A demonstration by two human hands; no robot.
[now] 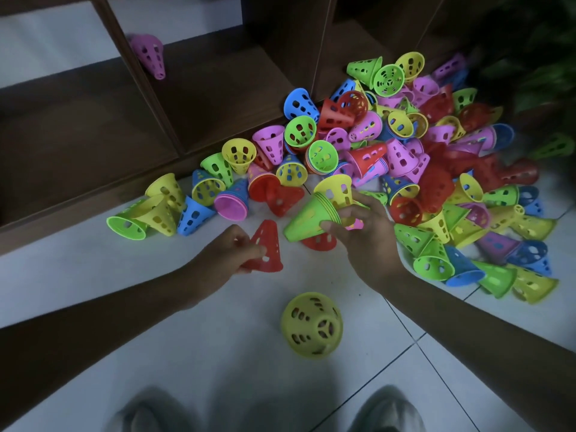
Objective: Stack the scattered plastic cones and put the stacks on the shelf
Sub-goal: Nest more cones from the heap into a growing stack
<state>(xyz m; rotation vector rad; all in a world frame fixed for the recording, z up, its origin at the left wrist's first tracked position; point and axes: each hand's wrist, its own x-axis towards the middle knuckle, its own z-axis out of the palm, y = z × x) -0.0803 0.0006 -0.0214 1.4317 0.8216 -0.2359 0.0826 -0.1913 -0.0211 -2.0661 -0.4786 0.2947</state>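
A big heap of perforated plastic cones (405,157) in red, yellow, green, blue and pink lies on the white tiled floor against a dark wooden shelf (218,98). My left hand (230,254) grips a single red cone (266,247) by its side, just above the floor. My right hand (364,232) holds a tilted stack of nested cones (311,216), green on the outside with a yellow one at its far end. A lone yellow cone (311,325) sits on the floor close to me. One pink cone (148,54) lies inside a shelf compartment.
The shelf's low compartments open toward me at the upper left. Loose cones (162,210) spread left along the shelf base. My two shoes (274,413) show at the bottom edge. Dark green foliage (542,57) fills the upper right corner.
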